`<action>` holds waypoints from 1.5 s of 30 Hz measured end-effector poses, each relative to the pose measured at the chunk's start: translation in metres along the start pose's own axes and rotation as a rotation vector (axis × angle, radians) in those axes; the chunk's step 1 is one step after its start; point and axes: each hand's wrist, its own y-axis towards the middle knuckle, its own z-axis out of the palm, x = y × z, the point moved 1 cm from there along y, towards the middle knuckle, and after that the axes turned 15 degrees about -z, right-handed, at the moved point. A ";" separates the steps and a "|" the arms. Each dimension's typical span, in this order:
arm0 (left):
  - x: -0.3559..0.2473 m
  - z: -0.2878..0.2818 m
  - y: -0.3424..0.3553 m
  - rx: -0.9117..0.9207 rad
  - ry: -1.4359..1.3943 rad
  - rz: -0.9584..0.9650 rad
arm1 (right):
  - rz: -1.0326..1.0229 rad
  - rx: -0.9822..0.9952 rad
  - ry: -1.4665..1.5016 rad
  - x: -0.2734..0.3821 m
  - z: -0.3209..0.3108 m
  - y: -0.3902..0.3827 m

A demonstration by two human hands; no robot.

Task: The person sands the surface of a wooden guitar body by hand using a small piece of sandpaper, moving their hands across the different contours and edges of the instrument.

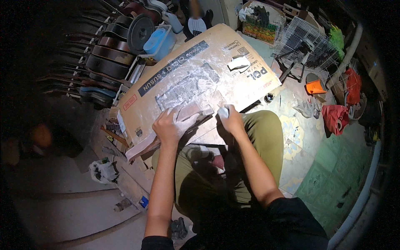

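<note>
My left hand (166, 125), dusted white, is closed around a pinkish-brown, dust-covered wooden piece (189, 113) above the near edge of a large flat cardboard box (146, 112). The piece's far end points right, and its full shape is partly hidden by my fingers. Just right of that end, my right hand (231, 121) is closed, with something small and whitish at its fingertips that I cannot make out. White powder is spread over the middle of the cardboard. A white, curled object (238, 63) lies on its far right part.
Several guitars (109, 52) stand in a row at the left, beside a blue plastic tub (160, 41). A wire cage (306, 37), a black stand (293, 66), an orange container (315, 87) and a red bag (334, 119) are at the right. Wood scraps (114, 135) lie at the box's left.
</note>
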 end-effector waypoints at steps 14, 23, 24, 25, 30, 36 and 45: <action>0.006 0.007 0.004 0.060 0.007 -0.055 | -0.114 0.416 -0.212 0.022 -0.002 -0.015; 0.004 0.019 0.009 0.021 -0.036 0.025 | 0.059 0.533 -0.279 -0.018 0.013 -0.005; 0.006 0.019 0.010 0.013 -0.036 0.025 | 0.109 0.511 -0.274 -0.018 0.013 -0.005; 0.009 0.017 0.010 0.005 -0.033 0.022 | 0.092 0.495 -0.244 -0.008 0.011 -0.005; 0.015 0.013 0.013 0.010 0.047 -0.017 | -0.048 0.454 -0.146 0.039 -0.011 -0.020; 0.005 0.012 0.020 0.048 0.020 -0.017 | -0.341 0.405 -0.015 0.025 0.012 -0.023; 0.003 0.012 0.020 0.005 0.005 0.006 | -0.468 0.276 0.371 0.034 0.026 -0.027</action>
